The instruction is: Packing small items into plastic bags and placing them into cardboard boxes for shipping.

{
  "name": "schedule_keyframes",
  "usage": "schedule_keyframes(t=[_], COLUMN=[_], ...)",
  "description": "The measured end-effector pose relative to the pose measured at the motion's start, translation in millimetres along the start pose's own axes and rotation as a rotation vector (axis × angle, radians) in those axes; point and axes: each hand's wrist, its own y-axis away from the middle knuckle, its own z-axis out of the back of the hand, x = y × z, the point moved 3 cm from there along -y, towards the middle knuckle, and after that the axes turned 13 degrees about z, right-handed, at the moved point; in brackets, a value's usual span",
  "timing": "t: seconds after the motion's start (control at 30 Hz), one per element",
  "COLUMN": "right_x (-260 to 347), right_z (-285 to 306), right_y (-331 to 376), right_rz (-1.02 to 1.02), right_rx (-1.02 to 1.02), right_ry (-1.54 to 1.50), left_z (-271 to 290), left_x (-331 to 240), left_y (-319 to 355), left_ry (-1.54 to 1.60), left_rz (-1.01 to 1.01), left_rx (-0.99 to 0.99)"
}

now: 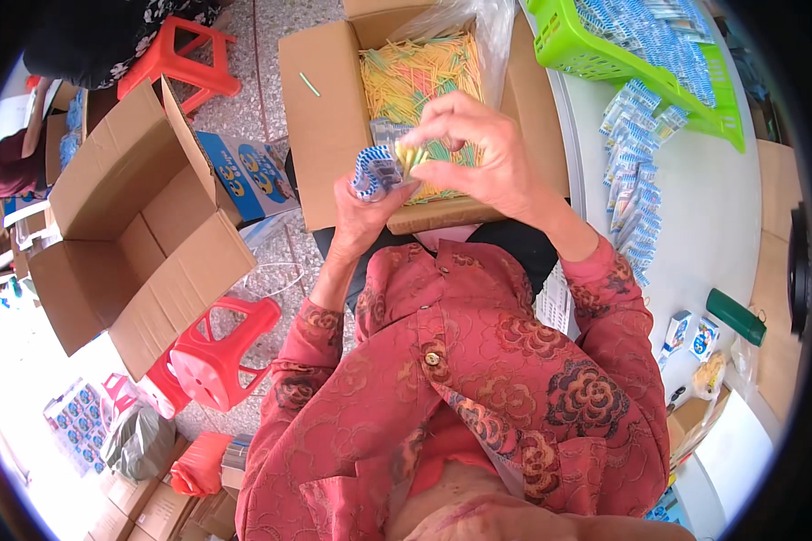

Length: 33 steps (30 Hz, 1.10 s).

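Speckled floor, red stools, white table, bright daylight

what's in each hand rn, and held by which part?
Left hand holds a small blue-and-white packet by its lower end. Right hand pinches a small bundle of thin sticks near their top, tips at the packet's mouth.

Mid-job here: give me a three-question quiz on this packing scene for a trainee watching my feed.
1. True or false: the left hand holds a small blue-and-white packet.
2. What does the right hand pinch? A) a bundle of thin sticks B) a green bottle C) a red stool
3. Fill in: the open cardboard box in front of the hands is filled with yellow and green ____.

Key: 1 true; 2 A; 3 sticks.
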Motion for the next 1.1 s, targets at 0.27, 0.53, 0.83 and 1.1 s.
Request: schedule_keyframes(t=[0.27, 0.53, 0.83, 1.1], right_x=[-26.0, -21.0, -13.7, -25.8], right_z=[2.4, 9.6, 69.7, 240.9], right_y=[19.6, 26.8, 47.5, 141.5], right_rz=[-0.288, -0.359, -0.261, -0.410], right_rx=[0.117, 0.002, -0.222, -0.762], right_ry=[-0.454, -0.570, -0.447, 0.308], left_z=[-4.8, -7.3, -6.8, -33.5], left_x=[-12.9, -18.4, -15.6, -24.7], left_y=[5.4, 5.2, 6.1, -0.3], left_ry=[0.011, 0.113, 0.084, 0.131], left_rz=[-0.016, -0.033, -0.014, 0.020], left_rx=[0.072, 0.107, 0.041, 0.221])
